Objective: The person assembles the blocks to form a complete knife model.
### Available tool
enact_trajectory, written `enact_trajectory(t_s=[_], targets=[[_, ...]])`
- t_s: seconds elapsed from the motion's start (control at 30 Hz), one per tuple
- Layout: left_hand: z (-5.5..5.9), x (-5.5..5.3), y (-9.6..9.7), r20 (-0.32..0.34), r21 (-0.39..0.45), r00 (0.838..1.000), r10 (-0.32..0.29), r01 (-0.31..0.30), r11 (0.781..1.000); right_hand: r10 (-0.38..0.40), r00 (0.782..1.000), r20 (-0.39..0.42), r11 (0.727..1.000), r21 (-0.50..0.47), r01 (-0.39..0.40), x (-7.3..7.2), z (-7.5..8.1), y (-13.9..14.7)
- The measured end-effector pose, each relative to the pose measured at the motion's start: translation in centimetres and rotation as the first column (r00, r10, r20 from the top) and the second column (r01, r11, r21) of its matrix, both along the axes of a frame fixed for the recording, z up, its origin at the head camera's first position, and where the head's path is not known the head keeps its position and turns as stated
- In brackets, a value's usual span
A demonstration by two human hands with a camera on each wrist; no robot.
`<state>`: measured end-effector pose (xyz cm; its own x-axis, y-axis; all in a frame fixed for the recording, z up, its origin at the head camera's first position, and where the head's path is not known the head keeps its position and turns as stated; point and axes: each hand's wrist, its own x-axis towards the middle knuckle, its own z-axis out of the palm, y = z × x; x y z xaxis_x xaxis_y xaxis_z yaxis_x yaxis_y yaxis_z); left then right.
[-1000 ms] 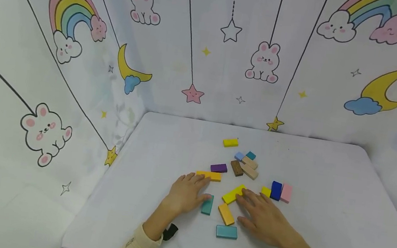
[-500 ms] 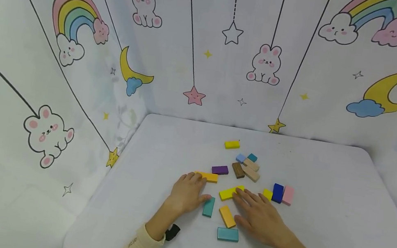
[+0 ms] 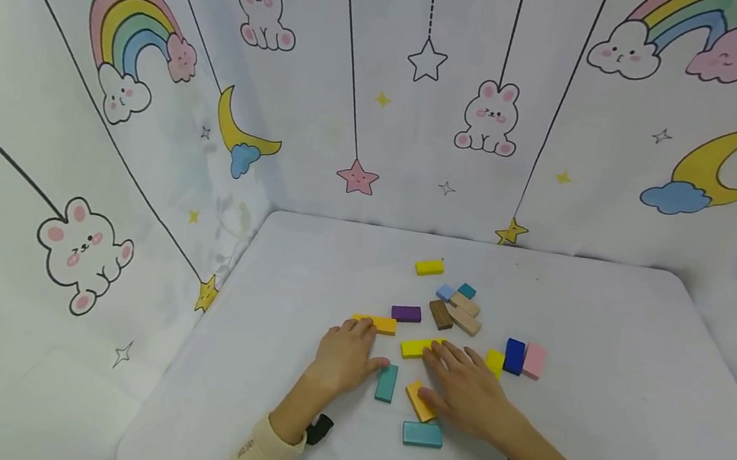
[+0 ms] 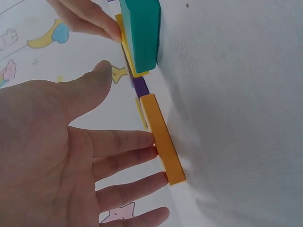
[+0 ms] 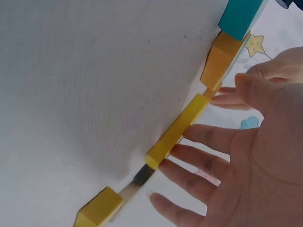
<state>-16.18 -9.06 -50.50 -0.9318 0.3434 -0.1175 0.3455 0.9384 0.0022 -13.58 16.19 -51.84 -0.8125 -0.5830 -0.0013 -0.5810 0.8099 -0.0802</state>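
My left hand (image 3: 340,357) lies with its fingers extended, their tips on an orange block (image 3: 384,325); in the left wrist view several fingertips meet the side of that block (image 4: 165,142). Its thumb reaches over the end of a teal block (image 3: 385,385). The right hand (image 3: 469,392) has outstretched fingers on a long yellow block (image 3: 414,348), and the right wrist view has fingertips along that yellow block's side (image 5: 177,130). Its thumb overlaps a second orange block (image 3: 415,398) in the head view. Neither hand is curled round a block.
A second teal block (image 3: 422,435) lies nearest the person. Purple (image 3: 406,314), brown (image 3: 440,314) and wooden blocks (image 3: 465,321) lie beyond the hands. Right of the right hand are a small yellow block (image 3: 494,361), a dark blue one (image 3: 514,357) and a pink one (image 3: 534,361).
The right hand has moved left, and the long yellow block has slid left and turned from slanted to nearly level. Under the left fingers, the orange block has shifted left.
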Motion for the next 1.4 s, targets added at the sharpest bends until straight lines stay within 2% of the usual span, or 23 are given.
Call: enact_trajectory(t_s=[0.23,0.33,0.6,0.97,1.17,1.4], targets=[[-0.2,-0.3,-0.4,-0.041,0.025,0.999,0.011,-0.010,1.000,-0.011,0.998,-0.070,1.000,-0.003,0.011,-0.5,-0.1,-0.6],[-0.1,-0.4,-0.7,-0.032,0.036,0.999,0.028,-0.027,0.999,-0.012,0.996,-0.083,1.000,0.003,0.013,-0.7,-0.3,-0.8],[0.6,-0.8,-1.3,-0.021,0.064,0.999,0.031,-0.030,0.997,-0.048,0.997,-0.064,0.999,0.013,0.049,-1.4,-0.6,-1.9],[0.1,-1.6,-2.3,-0.006,0.081,0.999,0.046,-0.045,0.996,-0.009,0.998,-0.059,0.997,0.076,0.014,-2.5,-0.3,-3.4],[-0.2,-1.9,-2.7,-0.017,0.105,0.999,0.050,-0.048,0.993,-0.035,0.998,-0.045,0.998,0.057,0.037,-3.0,0.0,-4.4],[0.0,-2.1,-3.0,-0.002,0.110,0.999,0.051,-0.050,0.993,-0.042,0.999,-0.035,0.997,0.063,0.044,-3.6,0.2,-5.2]])
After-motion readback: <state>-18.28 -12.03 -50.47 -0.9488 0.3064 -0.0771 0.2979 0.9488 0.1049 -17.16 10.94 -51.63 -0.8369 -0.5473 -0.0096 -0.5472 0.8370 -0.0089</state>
